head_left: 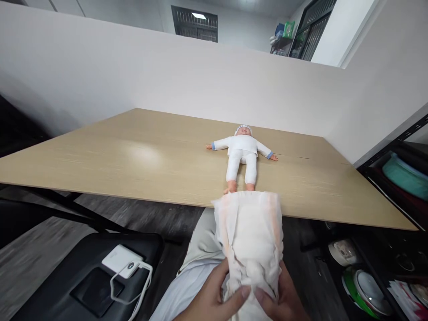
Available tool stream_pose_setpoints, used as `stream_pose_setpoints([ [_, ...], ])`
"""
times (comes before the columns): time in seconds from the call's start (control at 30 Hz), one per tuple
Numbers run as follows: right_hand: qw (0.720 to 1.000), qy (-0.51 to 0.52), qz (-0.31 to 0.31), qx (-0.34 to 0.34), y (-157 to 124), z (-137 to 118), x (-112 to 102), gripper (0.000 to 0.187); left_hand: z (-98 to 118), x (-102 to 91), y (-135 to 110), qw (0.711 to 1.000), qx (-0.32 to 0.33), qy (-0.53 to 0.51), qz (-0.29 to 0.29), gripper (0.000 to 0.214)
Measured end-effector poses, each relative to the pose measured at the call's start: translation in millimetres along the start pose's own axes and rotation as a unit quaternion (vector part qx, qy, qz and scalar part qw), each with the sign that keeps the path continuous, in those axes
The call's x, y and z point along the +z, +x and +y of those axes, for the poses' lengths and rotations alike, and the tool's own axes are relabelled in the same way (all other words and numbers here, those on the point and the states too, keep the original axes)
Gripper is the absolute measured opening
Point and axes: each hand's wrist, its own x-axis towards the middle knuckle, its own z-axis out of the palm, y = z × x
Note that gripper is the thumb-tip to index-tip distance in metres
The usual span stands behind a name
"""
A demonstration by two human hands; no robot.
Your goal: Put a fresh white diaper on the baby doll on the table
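A baby doll [242, 156] in a white suit and cap lies on its back on the wooden table [133, 156], arms spread, feet toward me. Below the table's near edge I hold up a folded white diaper [249, 232] with orange side strips. My left hand [210, 298] grips its lower left part, thumb across the front. My right hand [284, 301] grips its lower right part. Both hands are closed on the diaper, and its top edge reaches up to the doll's feet in the picture.
A white partition wall backs the table. At lower left a black seat [83, 276] carries a white power bank [122, 261] with a cable. On the right, dark shelves [394, 249] hold bowls and containers. My lap in light clothes shows under the diaper.
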Motion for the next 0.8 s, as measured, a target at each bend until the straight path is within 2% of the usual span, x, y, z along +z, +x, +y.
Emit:
stream_pose_setpoints([
  [0.07, 1.0, 0.013, 0.0, -0.012, 25.6, -9.0, 13.4, 0.08, 4.0, 3.5, 13.4, 1.0, -0.007, -0.028, -0.004, 0.067],
  [0.17, 0.999, 0.031, -0.019, -0.013, 61.4, -17.9, 27.9, 0.076, 6.5, 7.6, 39.2, 0.997, -0.003, -0.077, 0.023, 0.076],
  [0.27, 0.998, 0.001, -0.064, -0.021, 80.7, -17.0, 31.2, 0.064, 1.3, 7.1, 60.6, 0.992, -0.006, -0.118, 0.04, 0.074],
  [0.33, 0.995, -0.066, -0.064, -0.038, 85.7, -13.5, 27.3, 0.053, -4.7, 5.7, 68.7, 0.989, -0.013, -0.139, 0.039, 0.067],
  [0.4, 0.985, -0.156, -0.019, -0.074, 87.3, -10.3, 20.1, 0.042, -11.2, 5.1, 71.9, 0.988, -0.013, -0.147, 0.046, 0.061],
  [0.47, 0.962, -0.227, 0.071, -0.133, 88.1, -9.6, 11.8, 0.035, -17.2, 5.7, 71.9, 0.988, -0.003, -0.139, 0.063, 0.058],
  [0.53, 0.932, -0.259, 0.159, -0.199, 90.0, -13.1, 5.4, 0.031, -22.5, 7.5, 71.0, 0.99, 0.01, -0.122, 0.07, 0.055],
  [0.6, 0.905, -0.276, 0.194, -0.258, 94.2, -21.7, 4.2, 0.029, -27.5, 9.5, 70.6, 0.991, 0.021, -0.111, 0.065, 0.053],
  [0.67, 0.89, -0.303, 0.153, -0.304, 102.1, -34.5, 9.8, 0.031, -32.3, 10.9, 71.3, 0.992, 0.028, -0.103, 0.06, 0.05],
  [0.8, 0.864, -0.371, 0.008, -0.341, 131.5, -58.6, 36.4, 0.049, -38.6, 7.5, 71.7, 0.996, 0.036, -0.057, 0.063, 0.045],
])
